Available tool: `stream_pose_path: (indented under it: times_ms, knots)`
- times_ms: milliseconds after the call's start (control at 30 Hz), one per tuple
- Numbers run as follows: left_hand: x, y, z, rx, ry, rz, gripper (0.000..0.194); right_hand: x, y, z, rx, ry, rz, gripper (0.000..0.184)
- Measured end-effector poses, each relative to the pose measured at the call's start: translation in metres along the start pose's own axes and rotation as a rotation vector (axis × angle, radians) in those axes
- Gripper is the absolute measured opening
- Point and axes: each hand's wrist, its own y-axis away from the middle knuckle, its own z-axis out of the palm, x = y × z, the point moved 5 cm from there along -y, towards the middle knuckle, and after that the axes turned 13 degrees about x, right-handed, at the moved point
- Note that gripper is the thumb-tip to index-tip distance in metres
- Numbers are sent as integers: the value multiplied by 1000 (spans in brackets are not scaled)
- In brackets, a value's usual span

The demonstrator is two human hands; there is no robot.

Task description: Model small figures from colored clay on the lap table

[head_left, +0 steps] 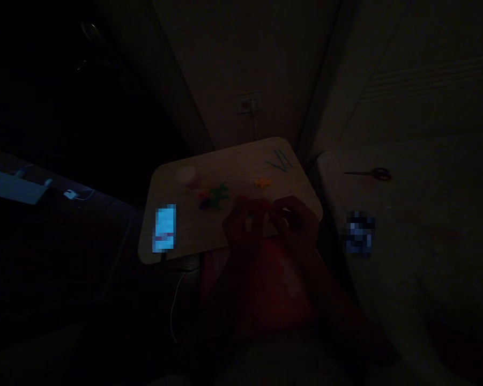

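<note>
The scene is very dark. Over the front right part of a small wooden table, my left hand and my right hand meet with curled fingers. Both pinch a small red piece, mostly hidden by the fingertips; its kind does not show. Just beyond my hands lies a small orange shape. To the left of them is a green branching shape, with a small red-orange piece and a dark blue piece against it.
A pale tub stands at the table's back left, and a lit, pixelated screen lies at the front left. Several thin sticks lie at the back right. Scissors rest on the pale surface to the right. A wall socket holds a plug.
</note>
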Motion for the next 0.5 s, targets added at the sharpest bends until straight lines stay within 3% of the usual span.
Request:
stream_pose_path:
  times_ms: [100,233,500]
  knots:
    - [0,-1,-1,-9,-28,16,19,-8,-4,-1,-42,121,-99,14]
    - [3,-1,0,-11,-10,35,18,-16,-6,-1,-57,260,-233,10]
    - [4,5,1,84,0,-5,18,-20,-3,2,3,257,-368,4]
